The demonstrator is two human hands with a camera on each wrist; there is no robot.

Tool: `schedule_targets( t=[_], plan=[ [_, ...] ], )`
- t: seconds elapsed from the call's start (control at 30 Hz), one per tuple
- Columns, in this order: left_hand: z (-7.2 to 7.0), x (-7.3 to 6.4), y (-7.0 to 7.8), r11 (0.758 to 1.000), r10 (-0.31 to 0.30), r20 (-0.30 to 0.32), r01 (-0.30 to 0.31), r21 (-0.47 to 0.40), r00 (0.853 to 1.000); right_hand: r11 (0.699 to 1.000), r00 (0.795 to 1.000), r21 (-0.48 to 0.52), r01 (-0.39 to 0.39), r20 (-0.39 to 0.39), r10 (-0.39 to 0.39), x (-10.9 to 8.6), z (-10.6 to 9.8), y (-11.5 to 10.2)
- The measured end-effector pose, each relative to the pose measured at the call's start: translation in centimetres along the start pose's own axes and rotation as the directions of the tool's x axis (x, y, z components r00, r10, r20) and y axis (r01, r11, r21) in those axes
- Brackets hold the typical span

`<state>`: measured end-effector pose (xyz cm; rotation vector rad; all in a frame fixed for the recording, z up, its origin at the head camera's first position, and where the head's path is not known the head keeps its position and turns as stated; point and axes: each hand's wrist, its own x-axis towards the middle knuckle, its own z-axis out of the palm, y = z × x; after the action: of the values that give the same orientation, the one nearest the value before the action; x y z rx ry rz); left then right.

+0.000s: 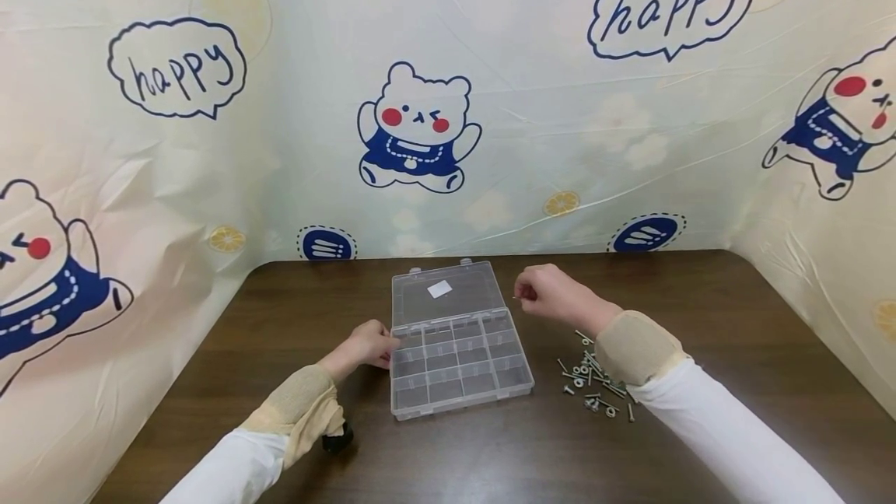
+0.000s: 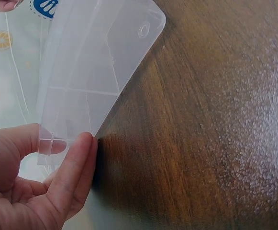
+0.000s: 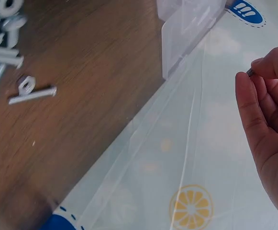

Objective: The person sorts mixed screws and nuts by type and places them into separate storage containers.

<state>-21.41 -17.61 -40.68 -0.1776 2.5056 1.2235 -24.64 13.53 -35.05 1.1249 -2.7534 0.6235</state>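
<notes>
A clear plastic compartment box (image 1: 458,368) lies on the table with its lid (image 1: 451,292) folded back. At its left side my left hand (image 1: 371,343) grips the wall, thumb over the rim and fingers along the outside, as the left wrist view shows. Right of the lid, my right hand (image 1: 549,292) is raised over the table. Between its thumb and forefinger it pinches a small screw (image 3: 250,72), of which only a short threaded end shows. Loose screws (image 1: 595,368) and nuts lie in a pile below the right wrist; one nut (image 3: 27,85) rests against a screw.
The brown wooden table (image 1: 448,465) ends at a printed curtain (image 1: 518,138) behind the box. A white label (image 1: 439,288) is on the lid. A black object (image 1: 337,438) sits under the left wrist.
</notes>
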Motion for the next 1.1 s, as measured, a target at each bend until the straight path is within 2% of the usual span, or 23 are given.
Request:
schedule_targets(
  t=[0.23,0.53,0.8,0.93,1.1],
  plan=[
    [0.0,0.3,-0.1,1.0,-0.009,-0.007,0.009,0.0,1.0,0.999,0.999,0.006,0.039,-0.001,-0.039,1.1,1.4,-0.2],
    [0.2,0.3,-0.4,1.0,0.011,-0.026,-0.011,-0.024,1.0,0.999,0.999,0.036,0.009,0.043,-0.011,1.7,3.4,0.2],
    [0.2,0.2,-0.3,0.999,0.011,-0.027,-0.012,-0.033,1.0,0.999,0.999,0.032,0.036,0.012,-0.036,1.4,5.1,0.8],
    [0.2,0.2,-0.4,0.999,0.012,-0.027,-0.013,-0.034,1.0,0.999,0.999,0.012,0.051,0.007,-0.051,1.4,5.3,0.8],
    [0.3,0.3,-0.5,0.999,0.015,-0.03,-0.016,-0.035,0.999,1.0,0.999,0.002,0.028,0.022,-0.028,1.4,4.9,0.5]
  ],
)
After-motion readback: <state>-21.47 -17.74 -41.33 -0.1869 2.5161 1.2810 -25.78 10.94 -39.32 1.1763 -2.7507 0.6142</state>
